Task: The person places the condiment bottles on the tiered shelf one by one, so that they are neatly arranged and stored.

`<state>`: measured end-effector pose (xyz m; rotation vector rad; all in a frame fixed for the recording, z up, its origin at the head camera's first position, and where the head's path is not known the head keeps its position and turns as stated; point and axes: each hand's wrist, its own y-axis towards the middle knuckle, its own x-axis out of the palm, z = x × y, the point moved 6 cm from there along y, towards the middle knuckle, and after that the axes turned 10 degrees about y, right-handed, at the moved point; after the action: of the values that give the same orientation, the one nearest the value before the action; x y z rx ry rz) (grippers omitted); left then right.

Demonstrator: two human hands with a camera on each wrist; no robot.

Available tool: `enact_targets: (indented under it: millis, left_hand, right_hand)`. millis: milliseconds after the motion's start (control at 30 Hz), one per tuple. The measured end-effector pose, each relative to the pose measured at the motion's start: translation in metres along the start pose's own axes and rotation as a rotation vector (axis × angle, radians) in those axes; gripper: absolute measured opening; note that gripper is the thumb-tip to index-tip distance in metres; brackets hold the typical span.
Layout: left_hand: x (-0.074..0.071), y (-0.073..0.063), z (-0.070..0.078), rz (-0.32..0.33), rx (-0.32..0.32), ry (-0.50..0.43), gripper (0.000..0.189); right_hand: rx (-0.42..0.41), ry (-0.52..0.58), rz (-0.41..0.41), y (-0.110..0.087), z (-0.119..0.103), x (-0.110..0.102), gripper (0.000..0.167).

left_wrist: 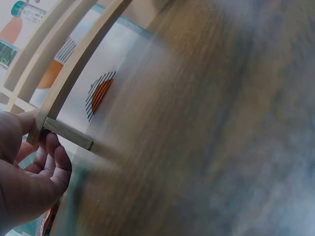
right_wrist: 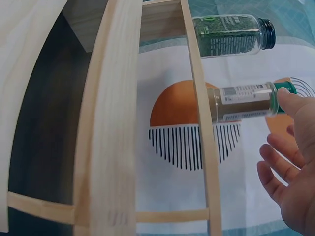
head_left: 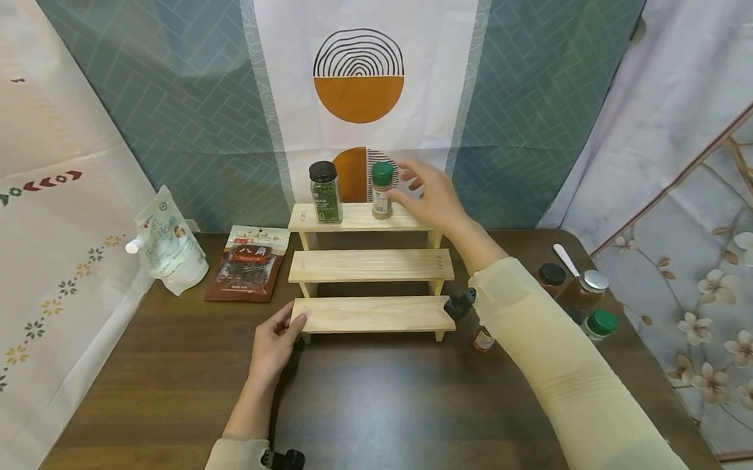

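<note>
A three-step wooden spice rack (head_left: 375, 264) stands on the brown table. My left hand (head_left: 275, 342) grips the left end of its lowest step, thumb on top and fingers curled beneath, as the left wrist view shows (left_wrist: 34, 167). On the top step stand a black-capped jar of green flakes (head_left: 326, 195) and, to its right, a green-capped spice jar (head_left: 382, 202) with brown powder. Beside the green-capped jar is my right hand (head_left: 432, 199), fingers spread and loosely bent. In the right wrist view one digit of this hand (right_wrist: 300, 162) overlaps the green cap.
Left of the rack are a white spouted pouch (head_left: 172, 245) and a brown-red packet (head_left: 247, 265). To the right, partly behind my sleeve, are a black-lidded jar (head_left: 551, 274), a silver-lidded jar (head_left: 594, 281), a green-lidded jar (head_left: 600, 323), a small jar (head_left: 483, 339) and a white spoon (head_left: 565, 259).
</note>
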<state>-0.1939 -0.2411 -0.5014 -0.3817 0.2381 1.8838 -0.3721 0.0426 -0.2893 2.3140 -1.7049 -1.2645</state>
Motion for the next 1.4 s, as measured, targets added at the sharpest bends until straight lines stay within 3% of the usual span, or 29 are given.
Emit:
enact_targets:
  millis: [700,967,1400]
  left_hand:
    - [0.001,-0.001,0.001,0.003,-0.018,-0.012,0.048]
    - [0.001,-0.001,0.001,0.012,-0.015,0.004,0.047]
    - [0.002,-0.002,0.002,0.011,-0.014,-0.004,0.048]
  right_hand:
    - [0.021,0.013,0.086,-0.052,0.029,-0.029,0.047]
    - [0.003,0.011,0.081,-0.067,0.04,-0.037,0.041]
    - [0.022,-0.046,0.075,-0.09,0.057,-0.047,0.045]
